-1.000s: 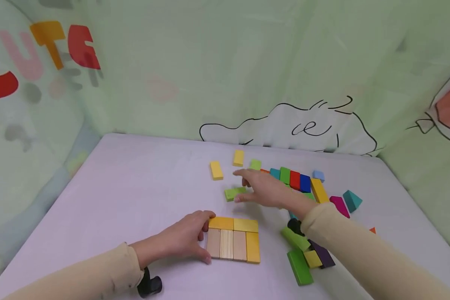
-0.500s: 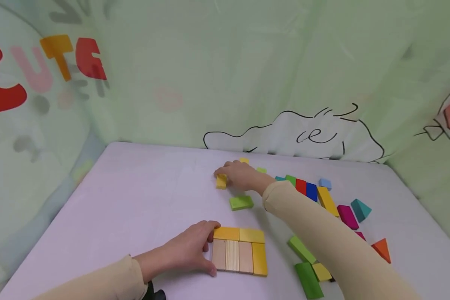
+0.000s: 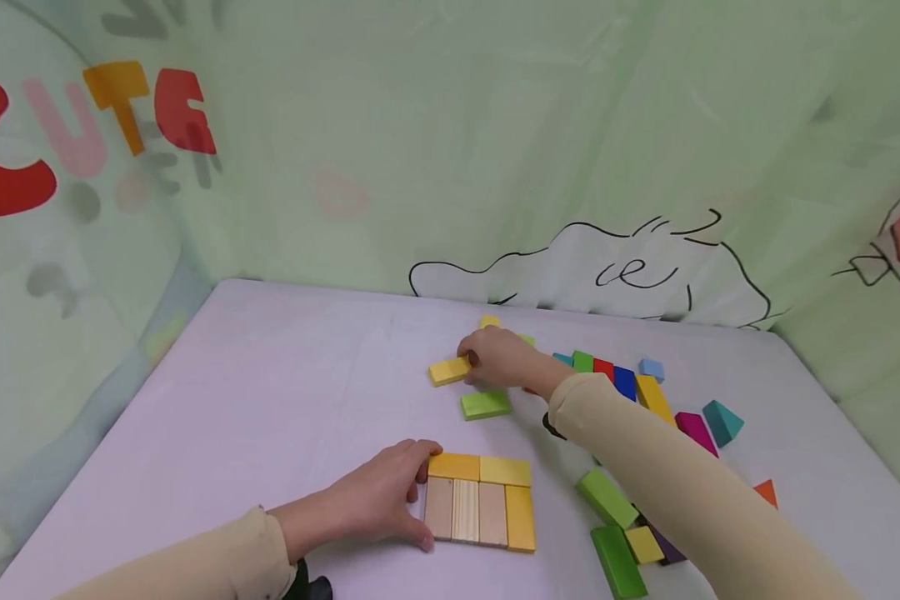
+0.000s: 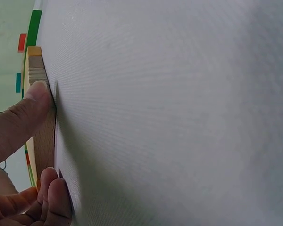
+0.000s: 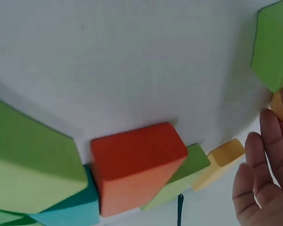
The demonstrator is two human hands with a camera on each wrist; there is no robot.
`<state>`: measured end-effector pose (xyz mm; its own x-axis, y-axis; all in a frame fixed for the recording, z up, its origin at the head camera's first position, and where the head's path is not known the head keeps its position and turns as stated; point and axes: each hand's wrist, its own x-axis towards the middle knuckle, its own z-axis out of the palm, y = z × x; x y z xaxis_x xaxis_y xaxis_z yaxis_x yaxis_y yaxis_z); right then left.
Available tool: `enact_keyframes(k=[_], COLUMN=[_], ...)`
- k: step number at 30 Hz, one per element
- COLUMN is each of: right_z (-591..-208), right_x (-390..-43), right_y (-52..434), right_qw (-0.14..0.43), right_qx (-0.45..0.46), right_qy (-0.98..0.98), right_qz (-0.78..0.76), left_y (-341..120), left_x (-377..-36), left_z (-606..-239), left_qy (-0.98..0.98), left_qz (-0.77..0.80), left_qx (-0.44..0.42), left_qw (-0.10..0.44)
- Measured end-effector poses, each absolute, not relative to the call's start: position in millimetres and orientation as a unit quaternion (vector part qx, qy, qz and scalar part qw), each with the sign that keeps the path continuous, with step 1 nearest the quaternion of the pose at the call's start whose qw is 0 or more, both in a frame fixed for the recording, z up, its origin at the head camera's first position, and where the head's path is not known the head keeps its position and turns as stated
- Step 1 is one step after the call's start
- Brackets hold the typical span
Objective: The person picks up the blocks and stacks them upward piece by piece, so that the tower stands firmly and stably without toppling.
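Observation:
In the head view, my left hand (image 3: 375, 500) holds the left side of a flat rectangle of wooden blocks (image 3: 466, 510), thumb at the near corner and fingers at the far one. Yellow blocks line its far and right sides; plain wood blocks (image 4: 45, 141) fill the rest. Farther off, my right hand (image 3: 504, 360) pinches the right end of a yellow block (image 3: 447, 372) lying slanted close to the table. A light green block (image 3: 485, 405) lies just nearer than that hand. The right wrist view shows its fingers (image 5: 271, 136) beside a small visible part of the yellow block.
Behind the right hand lie another yellow block (image 3: 489, 321) and a light green one (image 3: 527, 340). Several coloured blocks, among them a blue one (image 3: 625, 383), sit to the right, partly under the right sleeve (image 3: 645, 467). Green blocks (image 3: 618, 562) lie right of the rectangle.
My right hand has reached left to the yellow block and taken hold of it. The block has since turned from pointing away to lying sideways. My left hand stays at the rectangle.

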<state>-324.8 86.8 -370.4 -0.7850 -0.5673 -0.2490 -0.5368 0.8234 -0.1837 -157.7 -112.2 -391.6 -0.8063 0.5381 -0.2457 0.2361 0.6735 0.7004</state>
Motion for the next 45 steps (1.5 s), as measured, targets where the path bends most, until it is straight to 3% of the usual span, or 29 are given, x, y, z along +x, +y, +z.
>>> enact_keyframes(k=[7,13,18,22,28,38,45], right_z=[-349,-328,-338,-354,-366,-372,-374], right_x=[-294,-224,-160,-130,-116,-106,-101], right_y=[102,127,137,132,119,106,102], right_qw=[0.087,0.016,0.026,0.039,0.051,0.055,0.054], right_qx=[-0.32,-0.33,-0.326,-0.345,-0.365,-0.36,-0.35], right_qy=[0.94,0.942,0.944,0.938,0.929,0.931,0.934], right_qz=[-0.077,-0.062,-0.031,-0.006,0.017,0.027,0.038], left_y=[-114,-116,-116,-116,-115,-120,-114], left_x=[-155,-164,-171,-175,-173,-173,-164], left_z=[-390,-385,-384,-385,-388,-384,-385], left_qy=[0.889,0.897,0.9,0.902,0.902,0.877,0.878], left_qz=[0.339,0.329,0.325,0.323,0.319,0.329,0.325], left_qx=[0.208,0.215,0.217,0.211,0.208,0.225,0.242], left_qw=[0.226,0.201,0.193,0.193,0.204,0.268,0.253])
